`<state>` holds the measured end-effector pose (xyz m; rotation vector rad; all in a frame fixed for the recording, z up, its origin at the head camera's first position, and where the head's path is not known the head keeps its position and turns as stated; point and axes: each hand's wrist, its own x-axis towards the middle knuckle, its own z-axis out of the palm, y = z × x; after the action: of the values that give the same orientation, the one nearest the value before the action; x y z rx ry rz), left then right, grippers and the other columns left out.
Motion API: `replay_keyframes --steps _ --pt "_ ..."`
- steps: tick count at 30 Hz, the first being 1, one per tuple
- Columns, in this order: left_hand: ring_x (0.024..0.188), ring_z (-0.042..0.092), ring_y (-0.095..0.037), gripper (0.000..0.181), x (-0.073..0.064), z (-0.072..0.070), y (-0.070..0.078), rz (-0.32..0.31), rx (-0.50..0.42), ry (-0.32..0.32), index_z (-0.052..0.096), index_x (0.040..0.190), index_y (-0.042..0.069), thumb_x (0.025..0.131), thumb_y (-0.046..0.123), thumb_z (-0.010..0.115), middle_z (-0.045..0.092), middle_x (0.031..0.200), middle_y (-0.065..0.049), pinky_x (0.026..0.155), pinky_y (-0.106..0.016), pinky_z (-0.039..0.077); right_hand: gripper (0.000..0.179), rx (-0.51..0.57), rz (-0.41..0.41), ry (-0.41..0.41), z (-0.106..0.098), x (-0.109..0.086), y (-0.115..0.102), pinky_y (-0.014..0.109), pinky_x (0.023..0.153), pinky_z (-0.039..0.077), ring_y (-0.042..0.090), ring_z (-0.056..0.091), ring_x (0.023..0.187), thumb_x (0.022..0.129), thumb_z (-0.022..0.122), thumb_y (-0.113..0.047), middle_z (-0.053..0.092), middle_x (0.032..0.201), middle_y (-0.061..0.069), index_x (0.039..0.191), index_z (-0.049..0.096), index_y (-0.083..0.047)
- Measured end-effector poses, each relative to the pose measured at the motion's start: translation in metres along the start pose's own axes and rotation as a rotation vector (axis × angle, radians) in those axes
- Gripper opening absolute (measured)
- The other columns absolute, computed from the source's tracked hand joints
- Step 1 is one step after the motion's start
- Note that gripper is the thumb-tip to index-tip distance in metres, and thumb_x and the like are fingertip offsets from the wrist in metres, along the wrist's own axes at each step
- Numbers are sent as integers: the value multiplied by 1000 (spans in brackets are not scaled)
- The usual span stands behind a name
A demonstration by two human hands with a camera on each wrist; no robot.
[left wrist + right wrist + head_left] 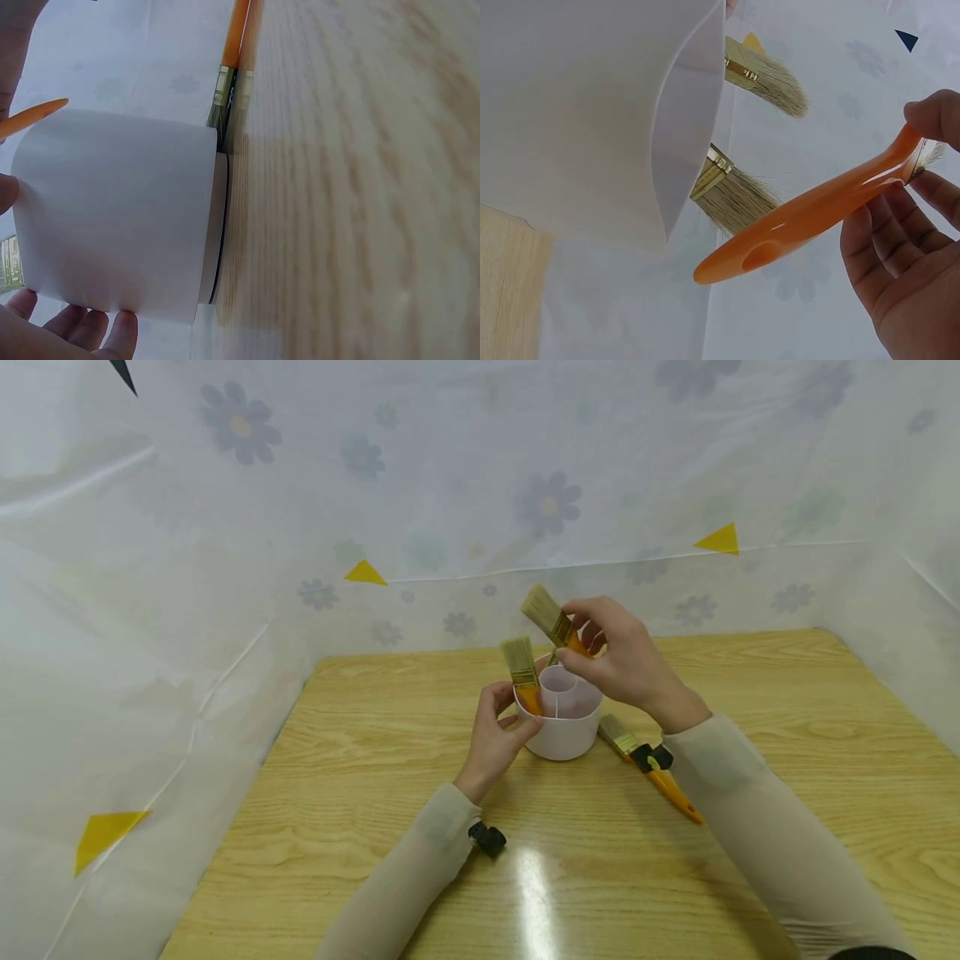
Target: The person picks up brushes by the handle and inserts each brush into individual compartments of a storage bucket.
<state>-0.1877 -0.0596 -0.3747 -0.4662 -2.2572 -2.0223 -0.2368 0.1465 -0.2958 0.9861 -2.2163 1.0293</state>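
Note:
My left hand grips the side of a white round container, fingers and thumb on its wall. The container has a central tube and a divider inside. One paintbrush stands in it bristles up, close by the left hand. In the right wrist view, bristles of a second paintbrush also stick out past the rim. Over the container's right side, my right hand pinches another paintbrush near its metal band. Its orange handle tip slants down toward the opening, bristles pointing up and left.
Another orange-handled paintbrush lies on the wooden table just right of the container, beneath the right forearm. White flowered sheeting with yellow triangles hangs behind and at the sides.

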Motion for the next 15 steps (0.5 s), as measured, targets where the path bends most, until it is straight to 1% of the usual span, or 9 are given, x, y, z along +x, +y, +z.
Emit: replay_keyframes --steps 6,11,15 --pt "130 39 -37 59 -1 0 1 -1 -1 4 35 133 -7 85 3 68 40 137 -23 102 -58 34 49 -2 11 7 2 4 -1 32 65 49 16 54 76 82 73 -10 57 100 9 127 55 -4" --pt "130 38 -36 60 -1 1 2 -7 -4 6 35 133 -6 84 3 69 40 137 -23 103 -57 34 48 24 18 27 4 8 -2 33 67 49 16 54 77 82 73 -9 57 101 8 127 55 -5" --pt "130 39 -36 60 0 1 1 -12 -10 11 35 133 -6 84 3 69 41 137 -22 103 -57 34 48 46 8 49 6 11 -2 32 67 49 16 55 76 82 73 -7 57 100 8 127 55 -5"
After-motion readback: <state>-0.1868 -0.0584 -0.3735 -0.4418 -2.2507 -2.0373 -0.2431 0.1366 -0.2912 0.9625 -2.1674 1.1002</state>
